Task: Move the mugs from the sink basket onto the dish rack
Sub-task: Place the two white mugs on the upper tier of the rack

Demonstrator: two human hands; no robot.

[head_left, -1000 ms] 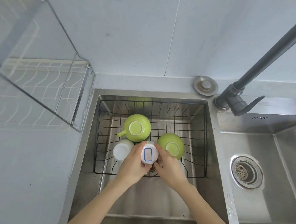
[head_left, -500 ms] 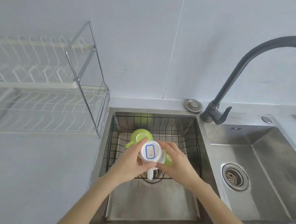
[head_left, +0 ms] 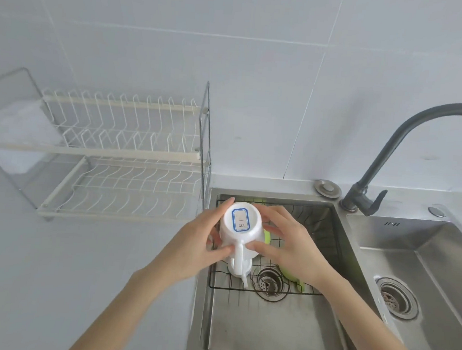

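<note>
The left hand and the right hand clasp an upside-down white mug above the sink basket, beside the empty dish rack. If the mug is wet, it may slip and fall on the green mugs below.

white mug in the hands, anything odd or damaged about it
No damage shows. The white mug is held upside down between the left hand and right hand, and its base carries a blue-bordered label, unusual for a mug.
</note>
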